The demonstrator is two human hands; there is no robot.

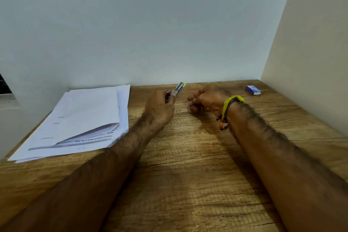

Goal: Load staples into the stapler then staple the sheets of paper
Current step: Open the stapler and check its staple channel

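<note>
Right now both bare forearms reach forward over a wooden table, toward the pale wall behind it. The left hand grips a stapler, its fingers curled round the near end so that only the far part shows: a silvery metal length with a yellow-green tip, tilted up and away from the hand, just in front of the wall. A dark part of the stapler peeks out beside the knuckles. Whether the stapler is opened up cannot be told, since the hand covers much of it.

The right hand rests close by, a little apart from the stapler. Its fingers are loosely curled and hold nothing that can be seen. A ring sits on one finger, and a yellow thread band with dark and red beads is tied round the wrist.

To the left, a loose stack of white sheets of paper lies flat on the table, reaching back to the wall; the top sheet is folded over near its front edge, showing printed lines beneath. At the far right, near the side wall, a small blue box of staples lies on the table, well apart from both hands.
</note>
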